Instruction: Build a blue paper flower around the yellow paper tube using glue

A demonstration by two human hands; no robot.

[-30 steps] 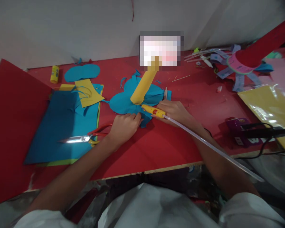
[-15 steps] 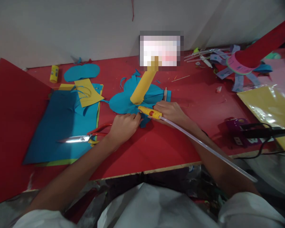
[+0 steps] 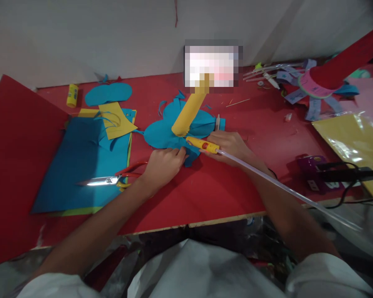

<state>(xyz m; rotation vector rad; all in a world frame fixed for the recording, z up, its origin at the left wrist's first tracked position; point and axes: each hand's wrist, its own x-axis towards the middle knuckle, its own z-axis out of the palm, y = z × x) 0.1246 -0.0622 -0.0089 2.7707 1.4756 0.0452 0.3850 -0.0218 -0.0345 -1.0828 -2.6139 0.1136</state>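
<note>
My right hand is closed round a yellow hot glue gun, whose long clear glue stick sticks out behind toward my right arm. The gun's front end points left, near the base of a yellow paper tube. That tube stands tilted on a blue petal-shaped paper cutout. At the cutout's near edge, my left hand pinches the blue paper, with the fingertips partly hidden. Scissors with red and yellow handles lie beside my left wrist on blue sheets.
A glue bottle, a blue oval cutout and yellow paper lie at the left. A red board stands at far left. On the right are a purple power box with cables, a yellow packet and a red tube.
My right hand has drawn the glue gun slightly right, and its glue stick's rear end has swung right. My left hand stays at the blue paper.
</note>
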